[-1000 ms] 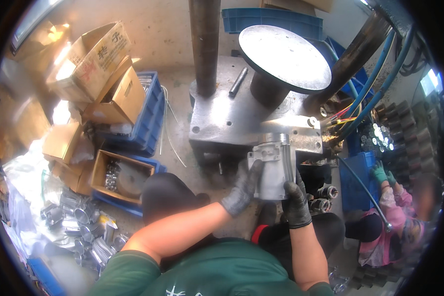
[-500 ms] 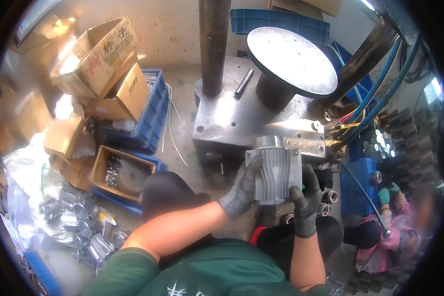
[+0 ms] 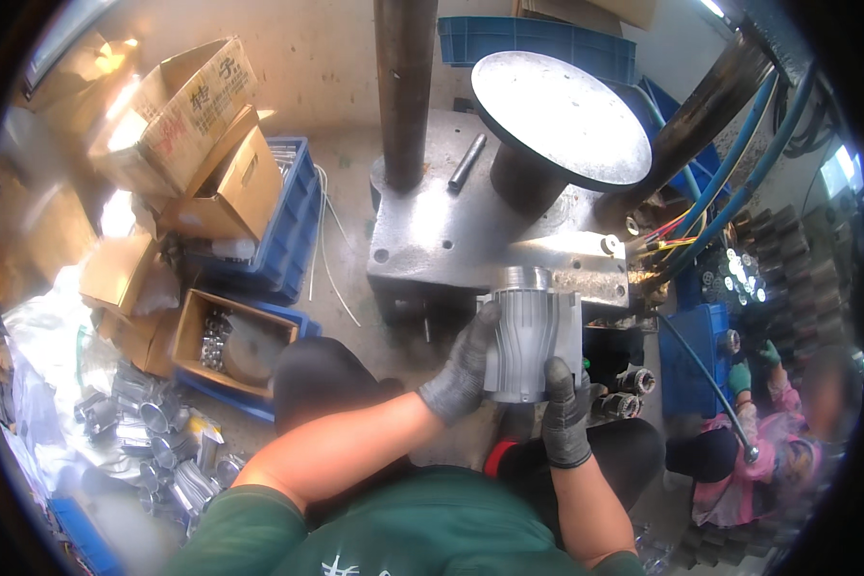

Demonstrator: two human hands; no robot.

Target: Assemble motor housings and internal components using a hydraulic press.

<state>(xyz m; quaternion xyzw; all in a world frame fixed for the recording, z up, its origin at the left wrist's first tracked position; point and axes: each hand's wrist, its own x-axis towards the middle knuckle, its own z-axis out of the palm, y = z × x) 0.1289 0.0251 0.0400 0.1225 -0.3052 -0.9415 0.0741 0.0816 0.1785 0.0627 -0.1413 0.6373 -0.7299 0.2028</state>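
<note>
Between my gloved hands is a silver-grey finned metal motor housing [image 3: 522,338], upright, with its narrower round collar at the top. My left hand [image 3: 466,367] grips its left side, the fingers partly hidden behind it. On the lower right side, my right hand [image 3: 568,413] holds it with the thumb laid up its front; the other fingers are mostly hidden. The housing is over my lap, just in front of the near edge of a metal press bed [image 3: 422,230]. On that bed stands a pedestal with a round steel plate [image 3: 562,115], and a short steel rod [image 3: 468,161] lies beside it.
Cardboard boxes [image 3: 178,120] and a blue crate [image 3: 293,226] stand at the left, above a wooden box [image 3: 187,331] of small metal parts. Several loose housings [image 3: 163,413] lie lower left. Wound stators [image 3: 634,381], a blue bin [image 3: 696,355], hoses [image 3: 739,197] and a co-worker [image 3: 749,461] are at the right.
My right hand has shifted left and slightly down along the housing, its thumb now further onto the front. The housing has turned slightly. The view has moved a little.
</note>
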